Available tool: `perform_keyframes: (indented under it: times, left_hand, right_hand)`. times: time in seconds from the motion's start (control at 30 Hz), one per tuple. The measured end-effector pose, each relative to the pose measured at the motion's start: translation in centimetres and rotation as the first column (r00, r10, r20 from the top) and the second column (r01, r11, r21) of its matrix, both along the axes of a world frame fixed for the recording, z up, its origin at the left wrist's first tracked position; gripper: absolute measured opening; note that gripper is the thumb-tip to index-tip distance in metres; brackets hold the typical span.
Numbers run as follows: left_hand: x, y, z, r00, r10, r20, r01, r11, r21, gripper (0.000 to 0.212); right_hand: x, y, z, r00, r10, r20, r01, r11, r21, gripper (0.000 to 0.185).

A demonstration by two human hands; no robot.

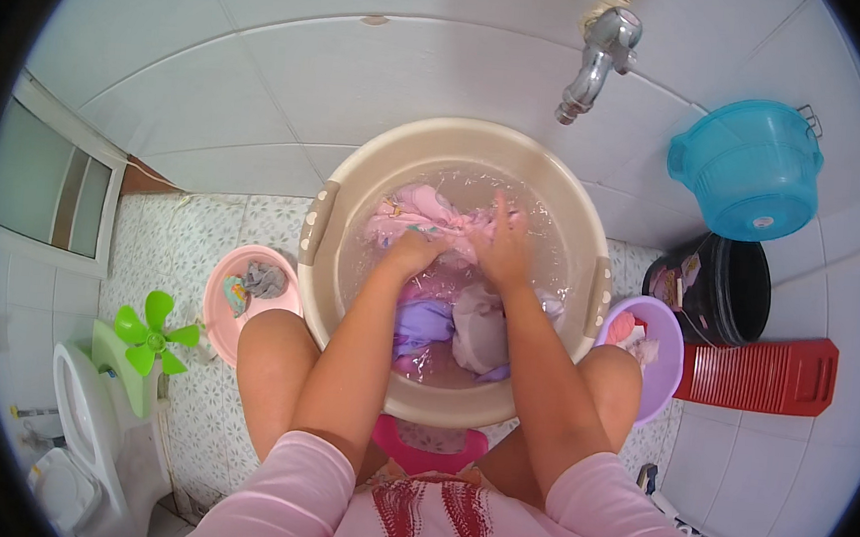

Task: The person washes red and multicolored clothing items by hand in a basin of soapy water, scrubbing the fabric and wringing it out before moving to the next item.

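Observation:
A large beige plastic washtub (420,402) of water stands before me, between my knees. Floating at its far side is a bunched pink printed garment (423,204). My left hand (417,254) is closed on the near edge of this garment, its fingers partly hidden by cloth and water. My right hand (504,255) touches the garment's right part, one finger stretched out; whether it grips the cloth I cannot tell. Nearer to me, a purple cloth (424,322) and a greyish-white cloth (480,328) lie soaking beneath my forearms.
A chrome tap (597,67) juts from the tiled wall above the tub. At left are a pink basin (218,328) with small cloths and a green fan (157,335). Rightward stand a purple basin (667,360), a red washboard (759,374), a black bucket (746,291) and a hanging blue basin (758,172).

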State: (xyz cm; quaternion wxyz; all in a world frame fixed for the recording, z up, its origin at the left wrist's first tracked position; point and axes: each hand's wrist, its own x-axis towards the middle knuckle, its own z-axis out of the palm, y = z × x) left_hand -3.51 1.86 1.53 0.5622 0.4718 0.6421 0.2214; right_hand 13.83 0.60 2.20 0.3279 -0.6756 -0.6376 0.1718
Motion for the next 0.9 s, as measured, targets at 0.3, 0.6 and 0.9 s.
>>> perform_keyframes:
  times: [0.3,0.6,0.9]
  left_hand:
    - [1.9,-0.5,4.4,0.89,0.051,-0.454,0.341,0.587,0.735,0.055]
    - [1.8,-0.2,-2.4,0.638,-0.134,-0.759,0.555,0.762,0.333,0.063]
    - [1.8,-0.9,-0.6,0.701,-0.082,-0.708,0.394,0.872,0.289,0.038]
  right_hand:
    - [0.5,-0.4,-3.8,0.999,-0.045,-0.019,0.046,0.999,0.01,0.052]
    - [3.0,1.1,-7.9,0.99,-0.077,-0.115,0.013,0.882,-0.471,0.042]
    - [1.1,0.0,-3.8,0.956,-0.231,0.179,0.267,0.94,-0.213,0.039]
